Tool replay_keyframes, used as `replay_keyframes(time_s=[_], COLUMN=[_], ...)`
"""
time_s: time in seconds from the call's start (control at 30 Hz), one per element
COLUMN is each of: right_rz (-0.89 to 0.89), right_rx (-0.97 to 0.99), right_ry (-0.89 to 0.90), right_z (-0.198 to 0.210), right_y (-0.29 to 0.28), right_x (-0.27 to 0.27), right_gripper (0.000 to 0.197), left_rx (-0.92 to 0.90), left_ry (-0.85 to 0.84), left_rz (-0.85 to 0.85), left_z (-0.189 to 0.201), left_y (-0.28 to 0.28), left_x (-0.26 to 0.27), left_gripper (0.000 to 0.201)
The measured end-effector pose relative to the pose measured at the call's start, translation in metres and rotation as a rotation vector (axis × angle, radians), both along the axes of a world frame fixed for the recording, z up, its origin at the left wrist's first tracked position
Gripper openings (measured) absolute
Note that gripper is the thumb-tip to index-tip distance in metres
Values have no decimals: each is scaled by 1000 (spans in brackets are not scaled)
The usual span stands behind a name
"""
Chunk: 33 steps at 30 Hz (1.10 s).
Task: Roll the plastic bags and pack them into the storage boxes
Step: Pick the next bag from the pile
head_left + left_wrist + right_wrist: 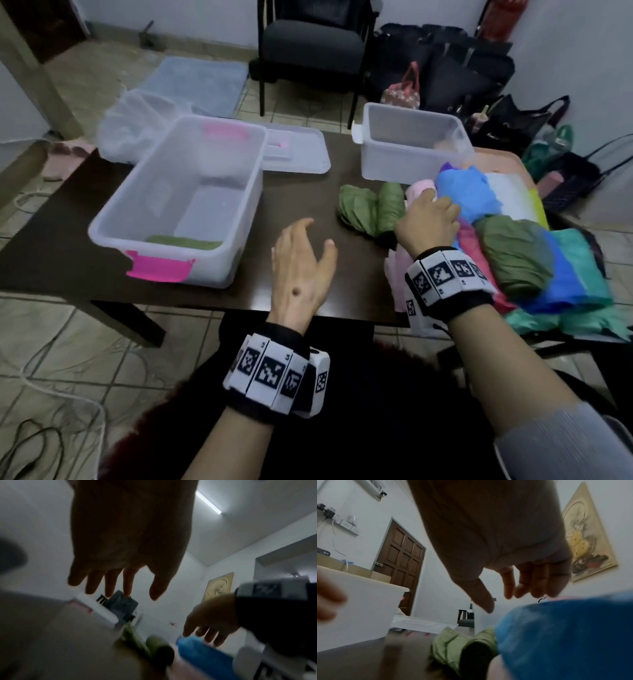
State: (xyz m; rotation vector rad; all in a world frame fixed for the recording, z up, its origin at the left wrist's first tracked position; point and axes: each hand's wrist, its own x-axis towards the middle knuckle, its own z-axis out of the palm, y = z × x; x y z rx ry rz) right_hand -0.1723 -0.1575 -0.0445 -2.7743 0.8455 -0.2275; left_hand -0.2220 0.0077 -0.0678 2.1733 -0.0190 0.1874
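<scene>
Two green rolls (pixel 373 209) lie just beside right hand (pixel 428 222).

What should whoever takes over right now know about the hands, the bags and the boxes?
Left hand: open, holds nothing, above the table between the big box and the green rolls.
Right hand: fingers loosely bent, reaching over the blue bag; no grip visible.
Done: one green bag lies in the big box. Two green rolls sit on the table, not yet packed.
The small box stands behind the pile; something pale shows through its wall, but I cannot tell what.
Left: roll the pile of bags at the right and pack everything into the boxes.
</scene>
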Motion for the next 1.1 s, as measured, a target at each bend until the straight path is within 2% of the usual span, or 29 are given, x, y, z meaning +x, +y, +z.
replay_keyframes(time_s=[0.03,0.1,0.17,0.27,0.37,0.47,0.6,0.7,0.8,0.87,0.97,1.03,1.1], right_rz=[-41,-111,-154,-125,-50,-16,-27,75,263,414,622,727,809], right_rx=[-16,-2,49,77,35,26,-45,-109,-172,-230,-338,-368,-357], right_ry=[20,90,183,324,349,341,217,109,-31,-42,46,144,242], right_z=[-1,-1,-4,-16,-18,-9,12,39,54,48,18,-8,-30], right_y=[-8,-22,-34,-44,-41,-40,-33,-13,12,30,52,61,66], right_x=[-4,-10,-11,-4,-1,-6,-13,-14,-5,4,13,14,12], right_gripper=[37,44,55,72,66,58,47,46,48,49,46,40,37], left_rx=[102,270,414,589,663,665,679,687,697,683,592,447,253], left_ry=[145,288,309,296,252,250,247,241,246,252,267,268,256], left_rz=[-67,-158,-208,-228,-213,-211,-209,-202,-197,-202,-232,-252,-236], left_z=[-12,-32,-51,-69,-75,-76,-78,-79,-80,-79,-76,-73,-66], left_y=[-8,-18,-19,-14,-16,-16,-16,-18,-18,-18,-13,-5,5], left_x=[2,5,5,0,-4,-4,-4,-3,-4,-3,1,5,11], left_gripper=[50,60,65,68,68,67,67,67,67,67,70,67,56])
